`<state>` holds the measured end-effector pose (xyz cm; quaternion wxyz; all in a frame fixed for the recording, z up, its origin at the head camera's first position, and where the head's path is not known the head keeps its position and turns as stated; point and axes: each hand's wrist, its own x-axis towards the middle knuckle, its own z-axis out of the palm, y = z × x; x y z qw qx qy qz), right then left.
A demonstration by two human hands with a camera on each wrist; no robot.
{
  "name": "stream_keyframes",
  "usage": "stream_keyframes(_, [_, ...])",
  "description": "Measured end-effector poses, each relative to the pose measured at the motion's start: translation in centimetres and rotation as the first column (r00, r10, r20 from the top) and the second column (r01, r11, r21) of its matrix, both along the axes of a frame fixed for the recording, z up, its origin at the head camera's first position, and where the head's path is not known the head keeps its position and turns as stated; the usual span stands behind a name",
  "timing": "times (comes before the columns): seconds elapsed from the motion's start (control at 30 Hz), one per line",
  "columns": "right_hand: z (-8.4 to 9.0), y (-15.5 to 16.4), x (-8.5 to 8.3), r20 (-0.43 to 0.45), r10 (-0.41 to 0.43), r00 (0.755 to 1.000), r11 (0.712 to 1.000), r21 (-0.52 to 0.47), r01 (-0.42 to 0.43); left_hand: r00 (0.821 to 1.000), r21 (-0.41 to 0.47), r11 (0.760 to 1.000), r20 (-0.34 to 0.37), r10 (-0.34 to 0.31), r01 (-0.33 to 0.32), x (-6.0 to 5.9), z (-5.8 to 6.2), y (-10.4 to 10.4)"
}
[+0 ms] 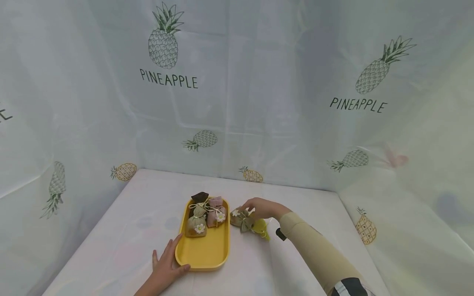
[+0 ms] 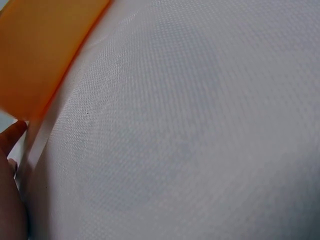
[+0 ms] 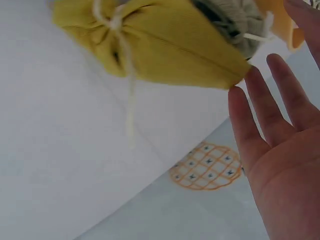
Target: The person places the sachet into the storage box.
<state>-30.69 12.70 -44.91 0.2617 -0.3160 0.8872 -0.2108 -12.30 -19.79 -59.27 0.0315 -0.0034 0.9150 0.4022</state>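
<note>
1. Olive pouch: beneath the right fingers, partly covered.
2. Yellow pouch: at those fingertips, contact unclear; they're straight, spread, the topmost cut off.
3. Tray: left fingers, apart, against its rim.
4. Beyond them, inside: three pouches, the dark one half hidden.

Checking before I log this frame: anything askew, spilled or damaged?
Nothing spilled or visibly damaged. Mild oddity, head view: the dark brown pouch overlaps the far rim of the yellow tray, so it may not be fully seated.
</note>
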Motion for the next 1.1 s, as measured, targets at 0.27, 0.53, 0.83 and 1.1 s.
stream_keyframes(0.27, [-1.5, 3.1, 0.3, -0.003, -0.078, 0.997, 0.996, -0.031, 0.078, 1.000, 0.007, 1.000, 0.017, -0.004, 0.004, 0.0, 0.1, -0.1])
stream_keyframes(0.53, [-3.3, 5.7, 1.4, 0.042, -0.135, 0.990, 0.987, -0.086, 0.138, 1.000, 0.014, 1.000, 0.019, 0.002, -0.002, 0.0, 0.1, 0.0])
stream_keyframes(0.83, [-5.2, 6.6, 2.1, 0.086, -0.158, 0.984, 0.969, -0.178, 0.171, 1.000, 0.023, 1.000, 0.008, -0.003, 0.003, 0.0, 0.0, -0.2])
stream_keyframes(1.1, [-7.0, 6.5, 2.5, 0.100, -0.226, 0.969, 0.939, -0.244, 0.244, 1.000, 0.008, 1.000, 0.013, -0.006, 0.006, 0.0, 0.2, 0.0])
